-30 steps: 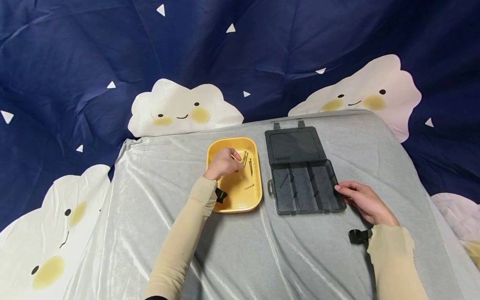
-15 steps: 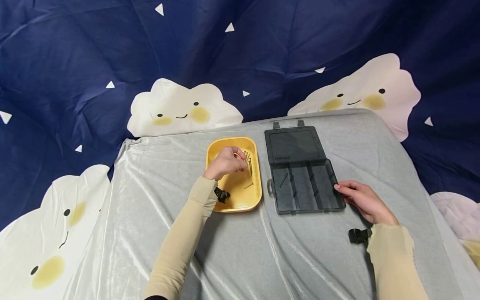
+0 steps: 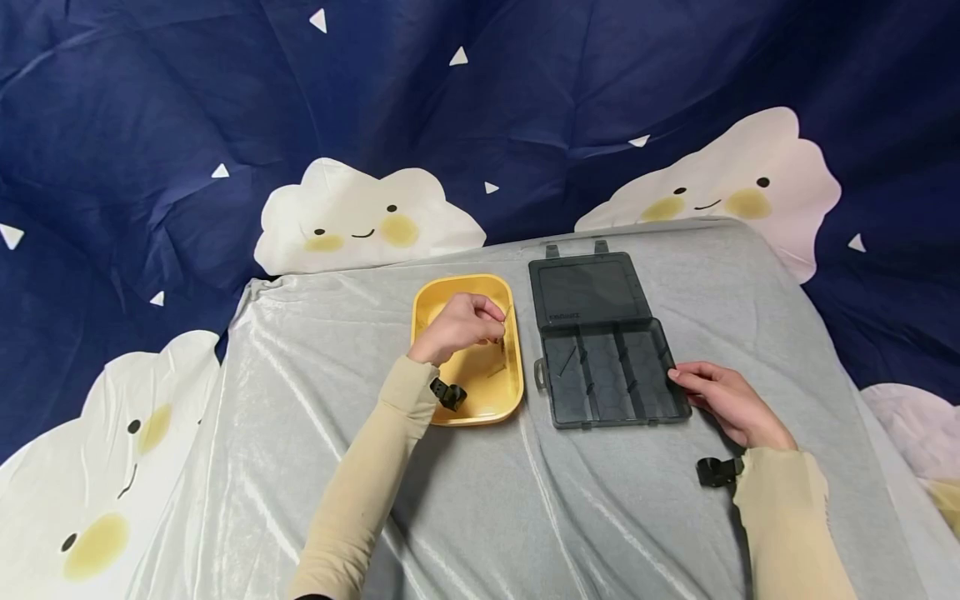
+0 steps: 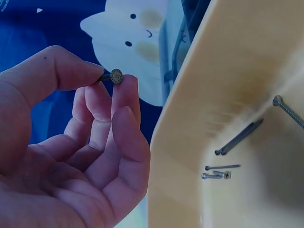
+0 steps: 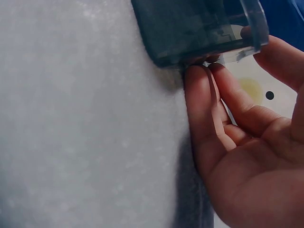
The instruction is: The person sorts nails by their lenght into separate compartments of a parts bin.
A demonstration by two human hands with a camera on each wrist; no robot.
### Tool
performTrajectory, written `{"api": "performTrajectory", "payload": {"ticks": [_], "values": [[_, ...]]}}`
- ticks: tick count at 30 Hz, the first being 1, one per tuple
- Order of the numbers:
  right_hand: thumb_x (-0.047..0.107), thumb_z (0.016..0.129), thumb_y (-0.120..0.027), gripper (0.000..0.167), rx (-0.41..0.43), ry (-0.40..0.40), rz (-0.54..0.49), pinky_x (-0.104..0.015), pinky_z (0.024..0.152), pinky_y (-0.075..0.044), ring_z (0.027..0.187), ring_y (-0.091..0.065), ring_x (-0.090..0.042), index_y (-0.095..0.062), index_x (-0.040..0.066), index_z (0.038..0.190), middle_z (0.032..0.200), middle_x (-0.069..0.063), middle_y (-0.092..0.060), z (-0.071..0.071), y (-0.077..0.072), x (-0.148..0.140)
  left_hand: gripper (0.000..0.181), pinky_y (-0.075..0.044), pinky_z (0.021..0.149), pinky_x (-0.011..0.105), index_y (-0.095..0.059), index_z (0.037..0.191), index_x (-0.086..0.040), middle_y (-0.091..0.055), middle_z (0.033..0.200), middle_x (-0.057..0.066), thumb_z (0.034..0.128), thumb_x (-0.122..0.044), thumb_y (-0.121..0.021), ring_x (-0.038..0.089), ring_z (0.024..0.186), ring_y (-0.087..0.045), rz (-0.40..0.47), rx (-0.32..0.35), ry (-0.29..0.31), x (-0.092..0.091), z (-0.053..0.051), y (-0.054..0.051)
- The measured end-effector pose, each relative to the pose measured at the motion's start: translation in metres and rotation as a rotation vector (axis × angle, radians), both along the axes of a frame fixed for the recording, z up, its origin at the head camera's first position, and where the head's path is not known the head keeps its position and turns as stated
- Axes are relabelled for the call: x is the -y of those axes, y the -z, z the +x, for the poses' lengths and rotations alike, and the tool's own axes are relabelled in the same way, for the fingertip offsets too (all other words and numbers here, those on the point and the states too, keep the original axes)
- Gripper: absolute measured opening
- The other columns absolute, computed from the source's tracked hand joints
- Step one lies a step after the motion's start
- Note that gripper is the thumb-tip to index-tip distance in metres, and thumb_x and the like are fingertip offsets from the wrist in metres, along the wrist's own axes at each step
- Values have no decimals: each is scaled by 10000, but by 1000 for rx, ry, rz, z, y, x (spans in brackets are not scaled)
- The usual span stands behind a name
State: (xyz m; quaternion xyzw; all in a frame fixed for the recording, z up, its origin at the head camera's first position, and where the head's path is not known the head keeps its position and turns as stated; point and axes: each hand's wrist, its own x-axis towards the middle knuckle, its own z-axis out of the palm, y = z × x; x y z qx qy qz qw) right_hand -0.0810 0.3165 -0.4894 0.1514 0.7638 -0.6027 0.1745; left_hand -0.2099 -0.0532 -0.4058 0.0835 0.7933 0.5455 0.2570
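Fastener (image 4: 116, 76) over yellow tray (image 3: 477, 400) of screws (image 4: 289, 111), divided box (image 3: 609, 392) alongside

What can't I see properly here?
Head view: some floor of the yellow rounded plastic tub, behind the left hand.
Head view: lettering on the dark see-through plastic box, too small.
Left wrist: far end of the round-headed metal fastener, hidden by that hand.
Left wrist: tip of the long grey metal screw, cut by the right edge.
Right wrist: much of the box, cut by the top edge.
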Motion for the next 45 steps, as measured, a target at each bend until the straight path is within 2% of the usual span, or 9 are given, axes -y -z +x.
{"api": "performTrajectory", "payload": {"ticks": [5, 9, 13, 17, 21, 29, 36, 45], "values": [[421, 926, -617, 377, 0, -2, 10, -146, 772, -492, 887, -555, 85, -572, 129, 1160, 966, 260, -543, 0, 0, 0, 130, -553, 719, 384, -645, 883, 1, -631, 708, 34, 752, 9, -646, 247, 709, -608, -1, -32, 15, -4, 4, -1], [427, 926, -615, 424, -2, -6, 24, -144, 773, -492, 888, -553, 91, -563, 99, 1189, 974, 255, -535, 0, 1, 0, 127, -535, 668, 297, -643, 871, -9, -619, 699, 11, 746, 16, -647, 271, 721, -600, -5, -43, 30, -8, 6, -1], [422, 926, -616, 440, -2, -5, 22, -142, 773, -493, 887, -553, 95, -559, 85, 1202, 977, 255, -534, 0, 1, 0, 134, -497, 628, 222, -642, 873, -11, -612, 704, 2, 746, 32, -639, 199, 678, -581, -8, -46, 42, -13, 8, -1], [421, 927, -615, 470, -4, -5, 19, -140, 773, -493, 887, -555, 99, -545, 63, 1225, 974, 259, -537, 0, 1, 0, 145, -497, 635, 215, -644, 886, -3, -609, 714, 7, 747, 37, -633, 131, 650, -565, -9, -47, 58, -18, 11, -3], [420, 929, -612, 488, -6, -8, 20, -140, 774, -494, 890, -555, 101, -536, 50, 1239, 979, 256, -534, 0, 1, 1, 159, -485, 624, 197, -644, 900, 3, -609, 736, 26, 743, 23, -629, 115, 651, -558, -12, -55, 76, -24, 13, -1], [411, 929, -616, 388, -10, -4, 4, -138, 771, -493, 891, -556, 97, -571, 115, 1176, 962, 272, -545, 0, 0, 0, 268, -456, 614, 180, -629, 1008, 99, -605, 777, 52, 752, 24, -650, 105, 682, -549, 10, -70, 111, -34, 18, 1], [413, 926, -619, 471, -9, 0, 9, -137, 771, -493, 889, -557, 95, -546, 61, 1231, 958, 270, -546, 0, -1, 1, 208, -429, 598, 173, -645, 961, 52, -590, 744, 8, 758, 24, -680, 100, 675, -541, 10, -83, 129, -44, 23, 4], [408, 930, -615, 497, -15, -3, 6, -135, 772, -492, 894, -557, 96, -539, 36, 1251, 963, 271, -548, 1, 1, 0, 257, -436, 602, 159, -650, 1024, 95, -597, 762, 11, 781, 18, -686, 91, 685, -544, -29, -89, 165, -55, 28, 10]]}}
